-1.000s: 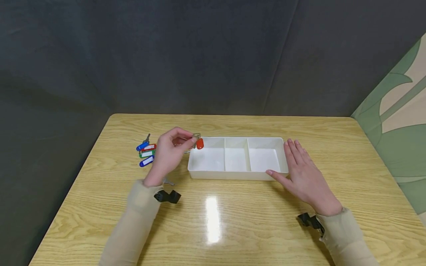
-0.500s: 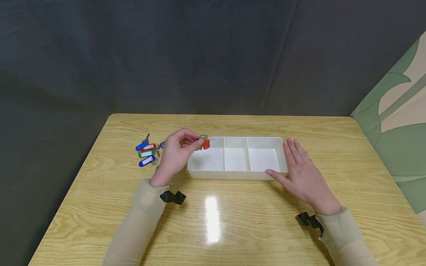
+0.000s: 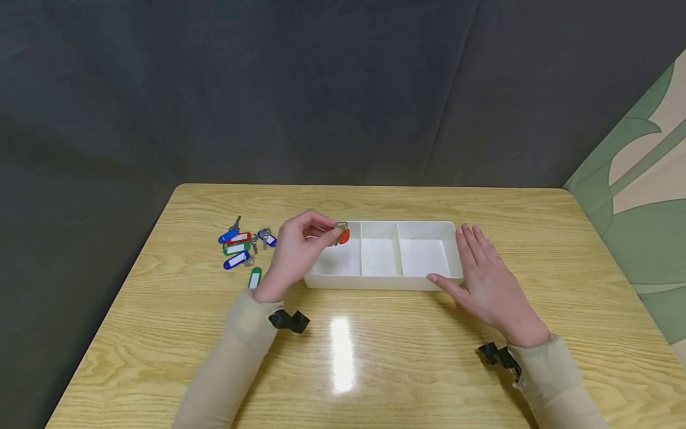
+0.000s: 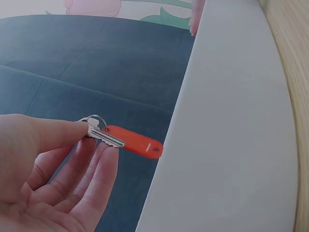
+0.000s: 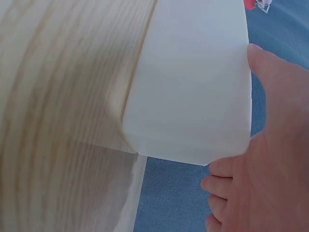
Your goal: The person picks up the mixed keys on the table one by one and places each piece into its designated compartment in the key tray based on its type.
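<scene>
Between thumb and fingertips my left hand (image 3: 300, 249) pinches a key (image 4: 107, 136) by its head. A split ring joins the key to a red key tag (image 4: 136, 142), which hangs over the left compartment of a white three-compartment box (image 3: 386, 283). All three compartments show bare floors, though the hand covers part of the left one. At the box's right end rests my right hand (image 3: 490, 283), fingers straight along the end wall and thumb on the front rim corner. In the right wrist view the thumb (image 5: 270, 67) touches the rim.
Several tagged keys lie left of the box: a blue tag (image 3: 236, 260), a red tag (image 3: 238, 238), a green tag (image 3: 236, 248) and another blue tag (image 3: 267, 238). A green tag (image 3: 255, 277) lies near the left wrist. A dark curtain (image 3: 343, 89) stands behind the wooden table (image 3: 407, 369).
My left hand has moved right with the key and red tag, from the box's left edge to over the left compartment, uncovering more tagged keys. The right hand has stayed in place.
</scene>
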`<state>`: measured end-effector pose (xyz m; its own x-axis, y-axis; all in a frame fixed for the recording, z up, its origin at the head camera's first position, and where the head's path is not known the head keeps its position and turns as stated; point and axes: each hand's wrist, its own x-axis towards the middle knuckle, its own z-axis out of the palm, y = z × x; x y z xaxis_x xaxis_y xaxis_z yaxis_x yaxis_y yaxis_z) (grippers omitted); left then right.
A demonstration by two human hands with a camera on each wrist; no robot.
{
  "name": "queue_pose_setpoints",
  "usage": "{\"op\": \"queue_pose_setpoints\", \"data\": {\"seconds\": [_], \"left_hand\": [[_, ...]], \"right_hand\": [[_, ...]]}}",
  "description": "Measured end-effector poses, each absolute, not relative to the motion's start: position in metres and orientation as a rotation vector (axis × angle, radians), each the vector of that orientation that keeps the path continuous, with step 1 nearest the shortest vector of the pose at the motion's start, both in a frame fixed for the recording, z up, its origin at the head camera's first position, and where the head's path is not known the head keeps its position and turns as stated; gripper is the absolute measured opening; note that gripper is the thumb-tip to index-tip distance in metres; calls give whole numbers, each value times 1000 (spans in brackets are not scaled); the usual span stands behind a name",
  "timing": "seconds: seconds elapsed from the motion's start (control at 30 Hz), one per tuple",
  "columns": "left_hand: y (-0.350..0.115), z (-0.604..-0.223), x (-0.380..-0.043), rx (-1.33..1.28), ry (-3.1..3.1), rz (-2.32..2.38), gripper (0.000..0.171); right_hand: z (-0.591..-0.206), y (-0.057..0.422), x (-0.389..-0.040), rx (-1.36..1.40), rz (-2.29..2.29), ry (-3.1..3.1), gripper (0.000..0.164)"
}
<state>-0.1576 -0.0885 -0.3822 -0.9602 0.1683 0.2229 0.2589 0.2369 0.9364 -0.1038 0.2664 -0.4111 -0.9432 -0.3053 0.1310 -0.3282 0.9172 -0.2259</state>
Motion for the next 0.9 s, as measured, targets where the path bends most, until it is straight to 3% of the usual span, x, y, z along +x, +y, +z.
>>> {"op": "queue_pose_setpoints", "data": {"seconds": [0.9], "left_hand": [[-42, -387, -157, -587, -2373, -1915, 9]], "right_hand": [[-412, 267, -104, 510, 367, -2960, 103]]}}
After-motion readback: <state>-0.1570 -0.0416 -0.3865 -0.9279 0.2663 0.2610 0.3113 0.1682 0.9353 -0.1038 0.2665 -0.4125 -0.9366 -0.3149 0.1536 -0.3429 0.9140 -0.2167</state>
